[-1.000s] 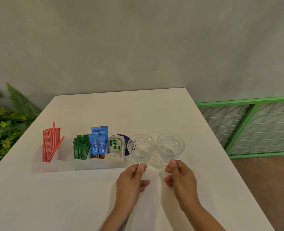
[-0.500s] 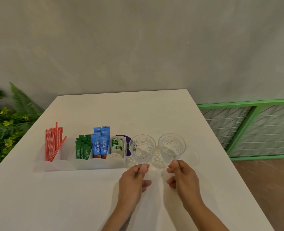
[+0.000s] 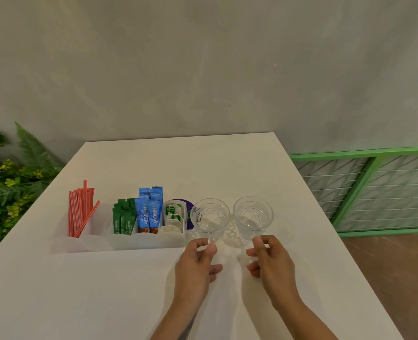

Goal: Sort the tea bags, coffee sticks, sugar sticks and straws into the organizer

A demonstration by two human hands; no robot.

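Observation:
A clear organizer point(image 3: 97, 241) stands on the white table point(image 3: 178, 168). From left to right its compartments hold red straws point(image 3: 79, 211), green sugar sticks point(image 3: 123, 218), blue coffee sticks point(image 3: 149, 214) and tea bags point(image 3: 173, 218). To its right stand two cut-glass goblets. My left hand point(image 3: 198, 263) pinches the stem of the left goblet point(image 3: 210, 217). My right hand point(image 3: 269, 263) pinches the stem of the right goblet point(image 3: 253, 213).
A purple round object point(image 3: 189, 204) shows behind the tea bag compartment. Green plants with yellow flowers point(image 3: 9, 182) stand off the table's left side. A green-framed panel point(image 3: 364, 190) runs along the right, beyond the table edge.
Both hands keep their hold on the goblet stems. The view has shifted slightly; hands and goblets stay in place.

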